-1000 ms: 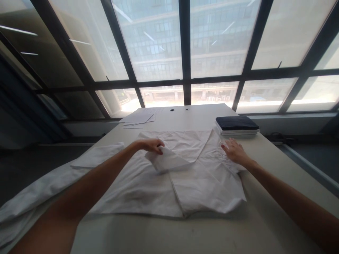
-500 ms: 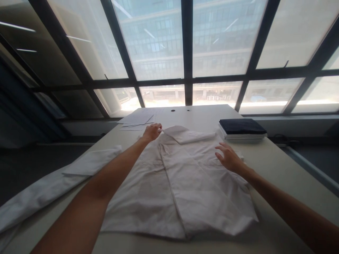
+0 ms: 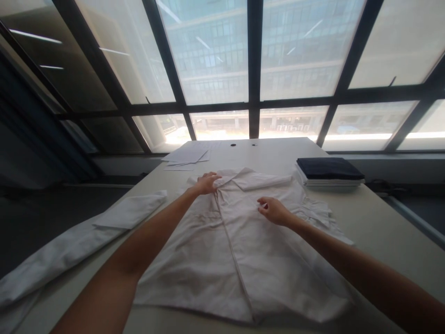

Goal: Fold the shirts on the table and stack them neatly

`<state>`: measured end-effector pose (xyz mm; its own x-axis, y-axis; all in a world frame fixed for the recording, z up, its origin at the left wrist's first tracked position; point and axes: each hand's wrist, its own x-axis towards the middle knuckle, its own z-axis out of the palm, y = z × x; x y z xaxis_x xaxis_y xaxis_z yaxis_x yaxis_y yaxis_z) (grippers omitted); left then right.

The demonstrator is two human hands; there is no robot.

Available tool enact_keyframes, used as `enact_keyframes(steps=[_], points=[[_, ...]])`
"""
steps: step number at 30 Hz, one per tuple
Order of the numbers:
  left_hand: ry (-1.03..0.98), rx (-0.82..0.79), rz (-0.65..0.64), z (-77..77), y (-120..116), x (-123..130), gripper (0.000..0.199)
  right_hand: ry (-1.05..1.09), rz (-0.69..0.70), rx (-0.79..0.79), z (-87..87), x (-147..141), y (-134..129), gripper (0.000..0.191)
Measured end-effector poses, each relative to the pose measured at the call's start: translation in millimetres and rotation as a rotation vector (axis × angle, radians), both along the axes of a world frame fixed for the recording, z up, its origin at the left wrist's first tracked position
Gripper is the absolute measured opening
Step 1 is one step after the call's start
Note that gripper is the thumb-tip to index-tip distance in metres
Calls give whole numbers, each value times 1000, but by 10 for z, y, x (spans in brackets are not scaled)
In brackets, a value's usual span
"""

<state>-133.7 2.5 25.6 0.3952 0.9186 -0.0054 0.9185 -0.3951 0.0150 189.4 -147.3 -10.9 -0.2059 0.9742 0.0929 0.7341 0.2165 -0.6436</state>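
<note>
A white collared shirt (image 3: 239,241) lies front up on the table, its collar away from me and its hem towards me. At the left side of the collar, my left hand (image 3: 207,183) has its fingers closed on the cloth edge; the fingertips are partly hidden. My right hand (image 3: 275,211) is over the right chest of the shirt, fingers curved, with a gap between thumb and forefinger. Whether it touches the cloth is hard to tell. Crumpled cloth spreads out to the right beyond my right forearm.
Another white garment (image 3: 83,241) lies along the table's left edge. Papers (image 3: 189,153) rest at the far left. A stack of folded clothes, dark on top (image 3: 330,168), stands at the right. Windows (image 3: 219,55) rise behind the white table (image 3: 271,153).
My right hand has moved left from the shirt's right shoulder to its chest. The cloth at the right has spread outward. My left hand has lowered slightly, and the collar's left side lies flatter.
</note>
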Motion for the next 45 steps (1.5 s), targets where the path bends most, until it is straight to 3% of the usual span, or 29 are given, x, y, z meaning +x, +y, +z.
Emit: enact_keyframes(steps=[4,7,10,14,17,20,23,26,32,35,37,39,42,45], points=[[-1,104,-33,-147,-180,128,52,128,-39,-80,27,-195,150,43],[-97,119,-86,-262,-225,225,51,262,-19,-129,59,-398,157,56],[-262,64,-142,-249,-198,230,43,314,177,-72,115,-635,-24,66],[-396,80,-247,-11,-291,21,45,331,534,-85,319,-837,-497,68],[-414,18,-385,184,-591,-185,56,334,735,-107,555,-835,-837,74],[-363,-161,-470,276,-1015,-294,62,338,877,-133,751,-765,-1093,72],[-389,-371,-458,246,-1428,-274,56,324,994,-169,833,-680,-1293,72],[-389,-368,-430,146,-1755,-180,53,297,1058,-234,817,-544,-1440,70],[-461,-198,-345,-126,-2180,23,49,417,880,-415,696,56,-1502,42],[-515,-172,-289,-269,-2305,125,59,465,543,-217,511,389,-1437,41],[-562,-190,-254,-325,-2350,183,65,327,247,-16,313,569,-1390,40],[-573,-233,-239,-328,-2370,211,55,150,75,128,87,714,-1374,42],[-517,-276,-299,-235,-2397,162,20,-1,60,188,-189,880,-1455,45],[-495,-345,-387,-52,-2461,-2,25,-45,147,168,-257,978,-1663,43]])
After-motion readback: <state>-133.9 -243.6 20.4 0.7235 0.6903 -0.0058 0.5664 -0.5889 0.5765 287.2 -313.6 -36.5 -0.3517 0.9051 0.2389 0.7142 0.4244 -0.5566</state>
